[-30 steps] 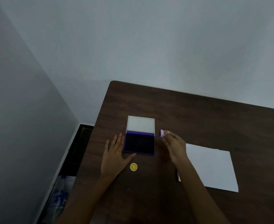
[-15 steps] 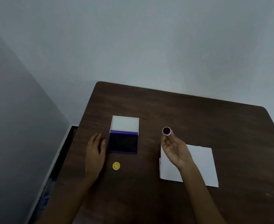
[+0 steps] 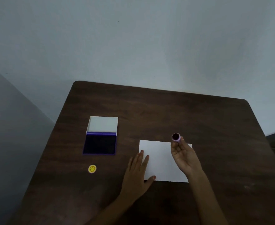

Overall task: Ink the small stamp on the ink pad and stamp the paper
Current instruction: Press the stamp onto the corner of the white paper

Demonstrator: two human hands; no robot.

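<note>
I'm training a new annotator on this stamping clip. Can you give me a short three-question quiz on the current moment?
1. True or false: the ink pad has its lid shut.
2. Which hand holds the small stamp? A) left hand B) right hand C) neither
3. Fill in: the left hand lies flat with its fingers on the left edge of the ____.

Key
1. False: the lid is folded open behind the dark pad.
2. B: the stamp is held up with its dark round face toward the camera, over the far edge of the paper.
3. paper

The yellow sticker on the table is untouched.
</note>
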